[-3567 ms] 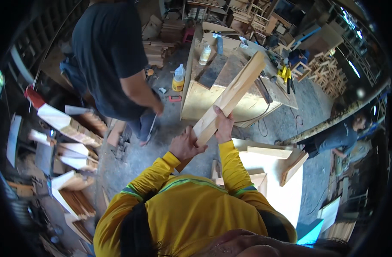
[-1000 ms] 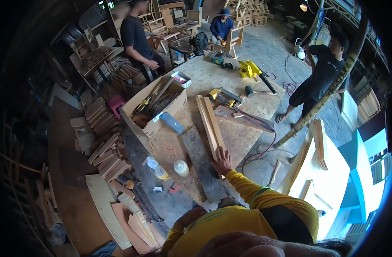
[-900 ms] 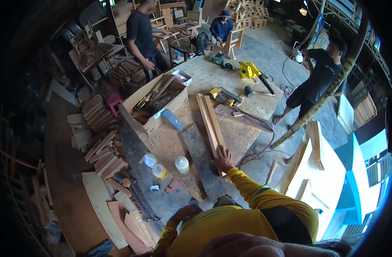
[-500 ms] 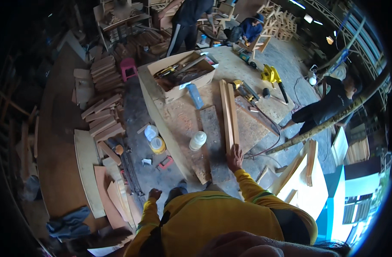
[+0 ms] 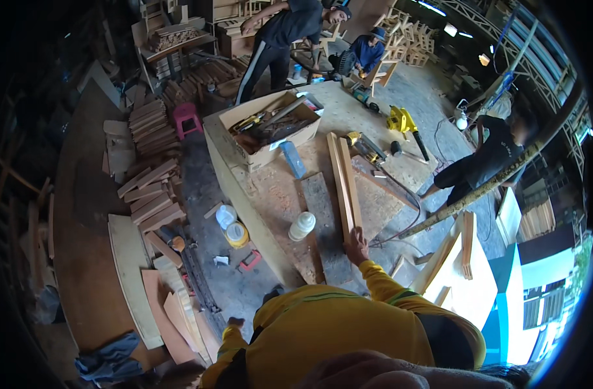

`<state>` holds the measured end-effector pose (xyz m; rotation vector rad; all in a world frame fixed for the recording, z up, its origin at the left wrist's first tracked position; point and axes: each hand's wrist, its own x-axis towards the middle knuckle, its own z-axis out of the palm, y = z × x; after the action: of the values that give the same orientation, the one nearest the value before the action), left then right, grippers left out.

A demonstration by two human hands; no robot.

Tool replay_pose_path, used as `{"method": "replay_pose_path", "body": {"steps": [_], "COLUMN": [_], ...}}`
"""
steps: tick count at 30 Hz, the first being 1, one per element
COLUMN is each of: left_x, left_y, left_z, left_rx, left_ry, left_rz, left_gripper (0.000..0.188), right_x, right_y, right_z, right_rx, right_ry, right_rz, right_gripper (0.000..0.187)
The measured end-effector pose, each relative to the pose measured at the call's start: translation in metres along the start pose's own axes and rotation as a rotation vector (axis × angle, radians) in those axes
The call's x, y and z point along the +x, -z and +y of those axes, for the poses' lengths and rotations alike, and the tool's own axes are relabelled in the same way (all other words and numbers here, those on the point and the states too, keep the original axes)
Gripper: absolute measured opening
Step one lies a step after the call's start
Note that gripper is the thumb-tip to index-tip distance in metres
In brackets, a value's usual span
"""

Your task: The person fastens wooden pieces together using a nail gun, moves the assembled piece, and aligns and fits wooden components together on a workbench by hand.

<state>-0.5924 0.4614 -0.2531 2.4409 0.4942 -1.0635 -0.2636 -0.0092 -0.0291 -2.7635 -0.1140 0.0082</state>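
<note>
My right hand (image 5: 356, 249) is closed around the near end of a pair of long, pale wooden strips (image 5: 343, 191), which lie side by side on the workbench (image 5: 265, 206) and point away from me. My left hand (image 5: 235, 322) hangs low beside my body, away from the bench, its fingers curled and nothing visible in them. Left of the strips stands a white bottle (image 5: 302, 226). A worn dark board (image 5: 327, 220) lies between bottle and strips. Beyond the bottle sits a blue block (image 5: 292, 160). A yellow-and-black power tool (image 5: 366, 146) rests just past the strips' right side.
A cardboard box of tools (image 5: 270, 126) and a yellow blower (image 5: 405, 126) occupy the bench's far part. Stacked wood pieces (image 5: 155, 194), a pink stool (image 5: 188, 120) and a yellow-lidded tub (image 5: 236, 234) stand left. A slanting pole (image 5: 465, 196) and a person (image 5: 487, 155) are at right; two people work beyond.
The view has shifted slightly. My right hand stays at the strips' near end, while my left hand has dropped lower. A person at the back has leaned further into view.
</note>
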Motion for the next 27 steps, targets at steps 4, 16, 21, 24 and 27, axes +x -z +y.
{"method": "replay_pose_path", "body": {"steps": [4,16,21,24,27], "left_x": [0.059,0.183,0.143,0.129,0.122], "left_y": [0.054,0.202,0.260,0.270,0.277], "left_z": [0.036,0.256,0.343,0.348,0.350], "left_rx": [-0.122,-0.945,-0.923,-0.882,-0.829], "left_ry": [-0.244,-0.301,0.003,0.049,0.080], "left_rz": [0.042,0.975,0.965,0.970,0.908], "left_gripper": [0.037,0.058,0.061,0.060,0.058], "right_x": [0.001,0.001,0.004,0.000,-0.001], "right_y": [-0.002,0.008,-0.003,-0.009,-0.007], "right_z": [0.004,0.000,0.012,0.012,0.004], "right_rx": [0.008,0.024,-0.033,-0.098,-0.050], "right_ry": [0.078,0.004,0.105,0.145,-0.038], "right_rz": [0.064,0.054,0.062,0.129,0.072], "right_gripper": [0.079,0.074,0.074,0.074,0.074]}}
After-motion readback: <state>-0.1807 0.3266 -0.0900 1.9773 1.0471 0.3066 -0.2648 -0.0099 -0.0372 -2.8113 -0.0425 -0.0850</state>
